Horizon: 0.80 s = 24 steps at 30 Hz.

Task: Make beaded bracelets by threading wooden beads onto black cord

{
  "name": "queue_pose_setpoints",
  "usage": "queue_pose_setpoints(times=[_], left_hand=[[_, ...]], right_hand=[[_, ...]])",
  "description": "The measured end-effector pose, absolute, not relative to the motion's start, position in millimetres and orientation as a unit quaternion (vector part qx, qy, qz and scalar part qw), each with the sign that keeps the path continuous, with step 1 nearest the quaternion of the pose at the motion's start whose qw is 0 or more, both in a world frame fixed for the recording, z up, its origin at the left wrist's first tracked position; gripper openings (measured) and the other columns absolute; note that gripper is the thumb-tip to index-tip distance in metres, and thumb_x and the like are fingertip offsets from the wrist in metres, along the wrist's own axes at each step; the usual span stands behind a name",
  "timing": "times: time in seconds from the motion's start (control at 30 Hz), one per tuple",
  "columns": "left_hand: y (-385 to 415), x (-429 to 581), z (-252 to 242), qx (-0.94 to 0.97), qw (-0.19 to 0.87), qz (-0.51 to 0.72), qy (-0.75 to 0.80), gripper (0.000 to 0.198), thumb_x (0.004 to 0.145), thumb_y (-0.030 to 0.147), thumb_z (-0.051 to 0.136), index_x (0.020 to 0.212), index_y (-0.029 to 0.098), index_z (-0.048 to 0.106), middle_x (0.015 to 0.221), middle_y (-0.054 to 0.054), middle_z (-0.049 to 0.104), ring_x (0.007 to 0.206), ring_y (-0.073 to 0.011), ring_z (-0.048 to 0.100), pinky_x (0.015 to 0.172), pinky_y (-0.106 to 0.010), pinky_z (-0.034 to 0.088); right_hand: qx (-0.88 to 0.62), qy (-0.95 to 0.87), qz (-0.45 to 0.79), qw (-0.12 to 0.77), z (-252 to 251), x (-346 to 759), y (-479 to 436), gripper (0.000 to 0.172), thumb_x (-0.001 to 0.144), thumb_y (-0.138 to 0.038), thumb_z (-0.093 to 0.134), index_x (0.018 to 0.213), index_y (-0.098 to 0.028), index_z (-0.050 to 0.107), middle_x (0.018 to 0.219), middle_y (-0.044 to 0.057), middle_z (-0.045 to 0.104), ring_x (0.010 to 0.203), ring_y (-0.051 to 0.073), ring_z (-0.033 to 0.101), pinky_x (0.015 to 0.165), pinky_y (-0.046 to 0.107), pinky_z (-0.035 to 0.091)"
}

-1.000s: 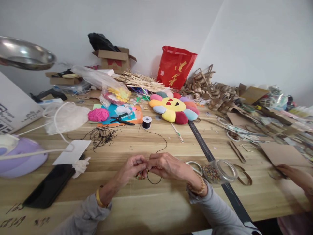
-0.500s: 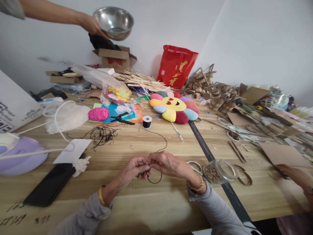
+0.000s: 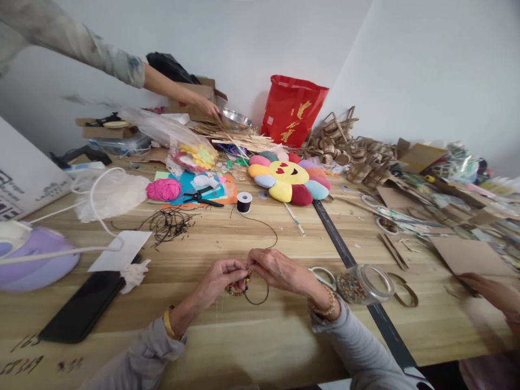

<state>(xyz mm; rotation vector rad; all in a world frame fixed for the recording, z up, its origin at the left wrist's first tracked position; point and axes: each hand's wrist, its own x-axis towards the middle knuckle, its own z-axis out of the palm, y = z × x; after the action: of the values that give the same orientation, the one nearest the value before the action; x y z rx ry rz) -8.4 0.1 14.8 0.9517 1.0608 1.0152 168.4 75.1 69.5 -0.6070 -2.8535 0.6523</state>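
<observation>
A: How much room do the hands have?

B: The left hand (image 3: 221,276) and right hand (image 3: 276,268) meet over bare wood of the table (image 3: 252,336), a little in from its near edge, which both sleeves cross. The wood is open in front of them up to the spool (image 3: 244,202), and open to the left as far as the phone (image 3: 83,306) and the white card (image 3: 121,251). The right side is tighter: a ring (image 3: 325,277) and the tipped bead jar (image 3: 363,284) lie just beside the right wrist, with the black strip (image 3: 337,238) running past them.

A: And the grasp?

B: The left fingers are pinched on the beaded strand (image 3: 236,291), which hangs just under them, close above the wood. The right fingers are pinched on the black cord (image 3: 266,238), which loops below the hand and trails back to the spool.

A: What has changed from half a second ago?

B: The person's own hands have hardly shifted. A co-worker's hand (image 3: 207,107) then held the steel bowl (image 3: 234,119) high above the cardboard boxes; now the bowl is low on the straw pile beside the red bag (image 3: 292,111). Another person's hand (image 3: 487,290) stays at the far right edge, well apart.
</observation>
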Motion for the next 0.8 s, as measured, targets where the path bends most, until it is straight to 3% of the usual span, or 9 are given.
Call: queue_pose_setpoints(times=[0.5, 0.8], left_hand=[[-0.2, -7.2, 13.7, 0.415, 0.635, 0.448, 0.472, 0.033, 0.068, 0.043, 0.073, 0.068, 0.011, 0.063, 0.059, -0.003, 0.064, 0.053, -0.0110, 0.055, 0.054, -0.023, 0.043], [2.1, -2.3, 7.1, 0.440, 0.621, 0.427, 0.488, 0.036, 0.063, 0.044, 0.076, 0.072, 0.011, 0.064, 0.057, 0.000, 0.061, 0.047, -0.0084, 0.049, 0.047, -0.021, 0.037]], right_hand=[[-0.212, -0.946, 0.232, 0.080, 74.3, 168.6, 77.8, 0.006, 0.087, -0.011, 0.054, 0.087, -0.017, 0.054, 0.072, 0.000, 0.060, 0.060, 0.010, 0.052, 0.056, 0.019, 0.032], [-0.202, -0.941, 0.265, 0.055, 71.5, 165.7, 76.7, 0.001, 0.088, -0.019, 0.058, 0.088, -0.019, 0.057, 0.073, -0.001, 0.063, 0.062, 0.009, 0.054, 0.057, 0.018, 0.033]])
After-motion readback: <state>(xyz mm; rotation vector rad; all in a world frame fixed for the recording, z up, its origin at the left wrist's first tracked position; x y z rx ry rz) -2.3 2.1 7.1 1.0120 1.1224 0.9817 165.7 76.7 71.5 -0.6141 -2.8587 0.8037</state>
